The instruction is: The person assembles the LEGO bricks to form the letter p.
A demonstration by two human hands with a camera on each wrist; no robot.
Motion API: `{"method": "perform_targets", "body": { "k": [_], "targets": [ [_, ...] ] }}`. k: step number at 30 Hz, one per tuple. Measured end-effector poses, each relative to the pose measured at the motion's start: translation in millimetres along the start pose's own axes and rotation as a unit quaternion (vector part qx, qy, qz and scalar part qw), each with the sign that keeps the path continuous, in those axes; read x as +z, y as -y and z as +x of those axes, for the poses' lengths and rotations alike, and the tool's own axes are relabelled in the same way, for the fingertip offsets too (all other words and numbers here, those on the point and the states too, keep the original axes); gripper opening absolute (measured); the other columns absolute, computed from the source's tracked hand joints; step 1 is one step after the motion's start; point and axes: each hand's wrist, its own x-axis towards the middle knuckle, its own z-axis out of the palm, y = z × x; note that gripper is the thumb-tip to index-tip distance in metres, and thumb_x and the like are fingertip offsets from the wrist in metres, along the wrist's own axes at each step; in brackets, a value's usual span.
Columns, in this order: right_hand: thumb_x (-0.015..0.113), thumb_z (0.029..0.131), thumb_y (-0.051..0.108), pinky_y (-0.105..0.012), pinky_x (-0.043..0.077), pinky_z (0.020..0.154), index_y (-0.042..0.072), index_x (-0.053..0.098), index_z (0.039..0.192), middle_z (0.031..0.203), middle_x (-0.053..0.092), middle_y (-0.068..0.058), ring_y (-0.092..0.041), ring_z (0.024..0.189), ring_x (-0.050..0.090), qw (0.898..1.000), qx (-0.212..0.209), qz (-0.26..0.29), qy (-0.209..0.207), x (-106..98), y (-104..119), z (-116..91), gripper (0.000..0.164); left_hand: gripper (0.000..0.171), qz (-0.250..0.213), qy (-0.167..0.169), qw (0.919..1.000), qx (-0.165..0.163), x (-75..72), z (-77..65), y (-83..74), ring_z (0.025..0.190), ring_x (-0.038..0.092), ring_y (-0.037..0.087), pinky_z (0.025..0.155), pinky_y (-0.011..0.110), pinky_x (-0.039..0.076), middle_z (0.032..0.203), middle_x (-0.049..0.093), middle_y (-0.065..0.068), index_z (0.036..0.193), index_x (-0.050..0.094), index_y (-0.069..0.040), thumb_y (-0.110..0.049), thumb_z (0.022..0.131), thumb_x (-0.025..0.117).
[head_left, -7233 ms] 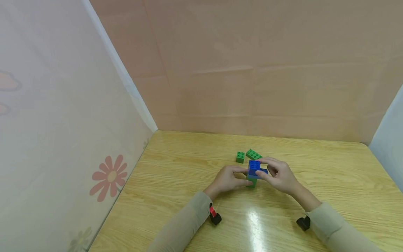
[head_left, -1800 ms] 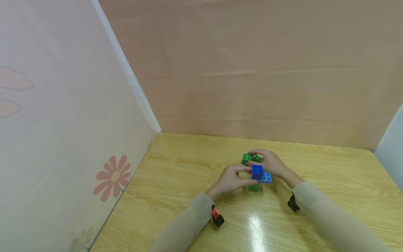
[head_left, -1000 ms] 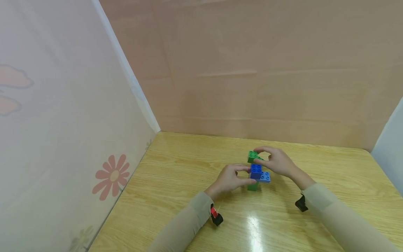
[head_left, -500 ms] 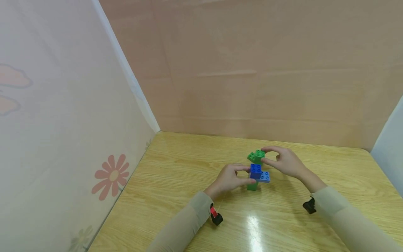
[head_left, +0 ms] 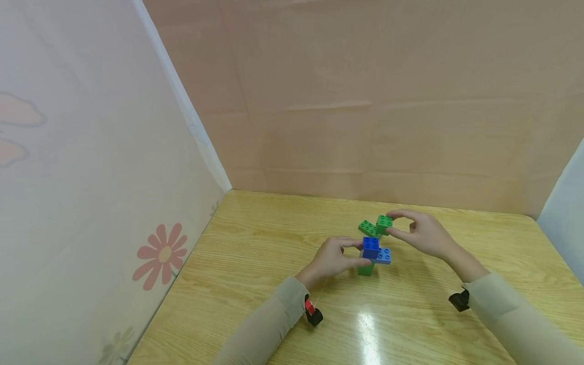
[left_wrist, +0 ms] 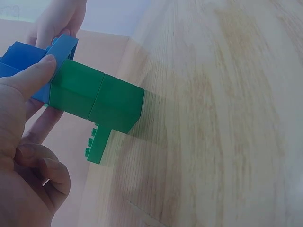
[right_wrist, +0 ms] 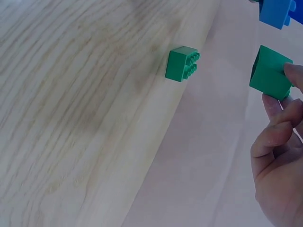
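My left hand (head_left: 335,258) steadies a small tower, its thumb and fingers on opposite sides of the blue bricks. Two green bricks (left_wrist: 94,94) form the tower's base. Above them a light blue brick (head_left: 383,255) juts out to the right, and a dark blue brick (head_left: 370,246) sits on top. Just behind the tower, my right hand (head_left: 422,234) pinches a square green brick (head_left: 384,224) between thumb and fingers. The brick is raised, studs up; its hollow underside edge shows in the right wrist view. A longer, flat green brick (head_left: 368,228) lies behind the tower, studs up.
All of this is on a wood-grain table (head_left: 255,243). A tan sheet (head_left: 319,126) hangs behind its far edge, and a pale wall covering with a red flower print (head_left: 161,255) runs along the left side.
My right hand has left the tower, reached back to the green bricks and picked up the square one, carrying it right past the long brick. My left hand stays on the tower.
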Motion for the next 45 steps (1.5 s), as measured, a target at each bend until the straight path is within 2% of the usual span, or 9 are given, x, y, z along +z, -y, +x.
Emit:
{"method": "perform_targets", "body": {
  "k": [9,23,29,33,36,39,42,45],
  "targets": [
    [0.077,0.097,0.029,-0.027,0.032,0.040,0.016,0.069,0.132,0.127,0.070,-0.012,-0.004,0.043,0.026,0.999,-0.029,0.000,-0.022,-5.1,1.0,-10.0,0.039,0.053,-0.002,-0.001,1.0000,-0.003,-1.0,-0.2,-1.8,0.121,0.056,0.001,0.092,0.032,0.051,0.122,0.068,-0.022,0.133,0.073,-0.021,-0.047,0.088,0.083],
    [0.080,0.095,0.022,-0.026,0.032,0.041,0.016,0.070,0.129,0.117,0.072,-0.006,-0.003,0.043,0.029,0.998,-0.048,-0.003,-0.036,-11.5,11.0,-27.1,0.037,0.051,0.000,0.001,1.0000,-0.004,-1.5,-0.6,-2.1,0.119,0.058,0.003,0.087,0.026,0.049,0.121,0.068,-0.021,0.132,0.074,-0.020,-0.046,0.088,0.083],
    [0.081,0.093,0.019,-0.026,0.032,0.041,0.016,0.070,0.129,0.109,0.072,-0.002,-0.002,0.044,0.028,0.997,-0.059,0.000,-0.042,-11.4,14.3,-33.4,0.038,0.049,-0.005,0.001,1.0000,-0.003,-1.2,-0.4,-2.7,0.120,0.062,0.013,0.083,0.025,0.049,0.120,0.069,-0.021,0.130,0.075,-0.020,-0.044,0.089,0.083],
    [0.081,0.093,0.016,-0.025,0.032,0.041,0.015,0.070,0.130,0.110,0.072,0.000,0.000,0.044,0.028,0.996,-0.071,0.000,-0.045,-9.3,14.5,-36.8,0.039,0.048,-0.004,0.003,1.0000,0.001,-0.9,-0.2,-2.3,0.120,0.062,0.017,0.082,0.025,0.049,0.119,0.069,-0.021,0.130,0.075,-0.019,-0.043,0.089,0.083],
    [0.082,0.092,0.015,-0.025,0.032,0.041,0.016,0.070,0.130,0.094,0.067,0.007,0.000,0.045,0.027,0.996,-0.077,0.000,-0.047,-7.9,15.2,-39.5,0.040,0.048,-0.004,0.004,1.0000,0.000,-0.9,0.0,-1.9,0.121,0.062,0.018,0.082,0.025,0.048,0.119,0.069,-0.021,0.130,0.075,-0.019,-0.044,0.089,0.083],
    [0.082,0.091,0.014,-0.025,0.032,0.041,0.018,0.070,0.130,0.082,0.059,0.011,0.000,0.045,0.028,0.996,-0.079,0.004,-0.048,-7.3,16.8,-42.5,0.041,0.049,-0.003,0.005,1.0000,-0.001,-0.9,0.4,-1.5,0.120,0.062,0.016,0.082,0.025,0.049,0.120,0.068,-0.021,0.130,0.075,-0.020,-0.045,0.089,0.083],
    [0.083,0.091,0.014,-0.025,0.032,0.041,0.019,0.071,0.129,0.092,0.064,0.011,0.000,0.045,0.029,0.996,-0.080,0.011,-0.047,-7.2,19.0,-45.7,0.040,0.050,-0.003,0.003,1.0000,-0.002,-0.6,0.7,-1.1,0.119,0.060,0.009,0.084,0.025,0.049,0.121,0.068,-0.022,0.130,0.075,-0.021,-0.045,0.088,0.083],
    [0.083,0.091,0.014,-0.025,0.032,0.041,0.019,0.071,0.129,0.087,0.062,0.012,0.000,0.045,0.029,0.996,-0.081,0.012,-0.046,-7.2,20.9,-48.6,0.040,0.049,-0.002,0.002,1.0000,-0.002,-0.4,1.0,-1.0,0.118,0.059,0.005,0.085,0.025,0.049,0.120,0.068,-0.022,0.130,0.075,-0.021,-0.045,0.088,0.083]
  ]
}}
